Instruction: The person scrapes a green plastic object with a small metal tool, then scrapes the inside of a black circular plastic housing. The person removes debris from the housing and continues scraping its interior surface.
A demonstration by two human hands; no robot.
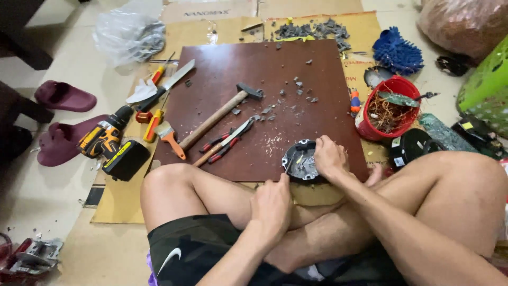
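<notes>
Prying at a round black part [300, 160], lower centre.
Right hand [329, 157] fingers clamp it; left hand [271, 204] grips a thin tool [288, 168]: best levered gently.

Bare board [317, 69] ahead (past scattered chips), hammer [219, 114] and pliers [225, 144] crowding left.

Around your dark reddish-brown board [254, 100] you have a wooden-handled hammer [219, 115] with a grey head lying on it, red-handled pliers [225, 144] below that, a yellow-and-black drill [111, 140] to its left, maroon slippers [63, 114] further left, and a red bucket [389, 108] and blue mitt [397, 53] to its right.
</notes>
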